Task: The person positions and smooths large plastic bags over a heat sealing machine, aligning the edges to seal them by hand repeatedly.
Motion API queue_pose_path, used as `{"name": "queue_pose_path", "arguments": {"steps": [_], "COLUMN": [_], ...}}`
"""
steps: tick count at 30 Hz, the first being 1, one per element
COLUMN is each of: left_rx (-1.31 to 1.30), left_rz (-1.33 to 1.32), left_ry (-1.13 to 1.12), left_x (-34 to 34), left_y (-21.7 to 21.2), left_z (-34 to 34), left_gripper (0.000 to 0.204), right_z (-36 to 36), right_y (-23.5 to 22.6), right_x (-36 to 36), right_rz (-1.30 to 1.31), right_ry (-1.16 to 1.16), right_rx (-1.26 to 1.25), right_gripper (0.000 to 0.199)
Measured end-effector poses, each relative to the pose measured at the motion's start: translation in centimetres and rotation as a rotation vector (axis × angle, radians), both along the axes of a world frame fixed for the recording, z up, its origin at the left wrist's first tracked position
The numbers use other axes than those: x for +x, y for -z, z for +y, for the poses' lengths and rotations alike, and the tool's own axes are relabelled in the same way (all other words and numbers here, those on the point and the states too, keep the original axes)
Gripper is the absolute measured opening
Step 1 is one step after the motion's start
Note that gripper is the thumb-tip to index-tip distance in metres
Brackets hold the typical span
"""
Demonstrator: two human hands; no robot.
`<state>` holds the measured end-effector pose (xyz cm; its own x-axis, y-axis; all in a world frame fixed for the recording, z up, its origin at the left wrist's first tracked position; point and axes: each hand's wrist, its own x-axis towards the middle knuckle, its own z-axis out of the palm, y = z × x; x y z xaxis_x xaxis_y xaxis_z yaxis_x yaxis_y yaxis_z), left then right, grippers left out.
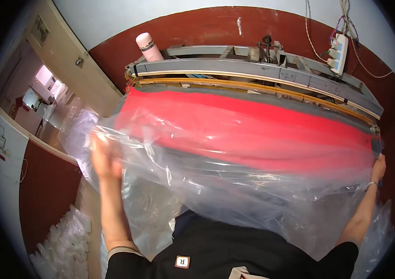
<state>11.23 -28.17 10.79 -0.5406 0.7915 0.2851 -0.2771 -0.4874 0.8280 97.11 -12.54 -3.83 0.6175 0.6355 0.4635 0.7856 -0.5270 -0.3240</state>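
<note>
A wide sheet of clear plastic film stretches between my two hands and hangs down over my front. Its far part lies over the red top of a long bench-like machine with a grey border. My left hand, behind a shiny fold at the machine's left end, is closed on the film; its fingers are blurred and partly covered. At the right end, my right hand grips the film's edge beside the machine's corner, fingers bent around it. A bracelet circles my right wrist.
Behind the red top runs a grey metal beam with a yellow strip. A pink bottle stands at the back left. A power strip with cables hangs at the right. Rolled clear plastic is piled on the floor left, near an open door.
</note>
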Motion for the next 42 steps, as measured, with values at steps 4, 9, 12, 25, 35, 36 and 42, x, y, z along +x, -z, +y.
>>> {"name": "queue_pose_path", "arguments": {"steps": [4, 9, 12, 25, 35, 36, 42], "left_rx": [0.035, -0.583, -0.596, -0.843, -0.179, -0.178, -0.23], "left_rz": [0.18, 0.523, 0.362, 0.66, 1.53, 1.53, 1.597], "left_ry": [-0.272, -0.495, -0.551, -0.51, 0.111, 0.11, 0.064], "left_x": [-12.6, -19.6, -19.3, -20.6, -3.2, -1.8, 0.1], "left_y": [-0.8, 10.5, 13.6, 13.2, 9.6, 9.7, 10.0], "left_z": [2.3, 5.4, 6.3, 6.8, 12.8, 13.1, 16.5], "left_gripper": [0.015, 0.011, 0.01, 0.013, 0.036, 0.036, 0.038], "right_z": [0.1, 0.1, 0.0, 0.4, 0.5, 0.5, -0.5], "right_y": [0.3, 0.2, 0.2, 1.8, 1.8, 2.2, 3.2], "right_x": [0.1, -0.2, -0.3, 2.8, 2.9, 3.5, 8.3], "right_rz": [0.047, 0.006, 0.014, 0.004, -0.017, 0.003, 0.49], "right_ry": [-0.037, -0.07, -0.063, -0.109, -0.047, -0.045, -0.238], "right_rx": [0.039, -0.024, 0.009, 0.012, -0.004, 0.007, 0.356], "right_gripper": [0.034, 0.032, 0.032, 0.033, 0.032, 0.032, 0.034]}}
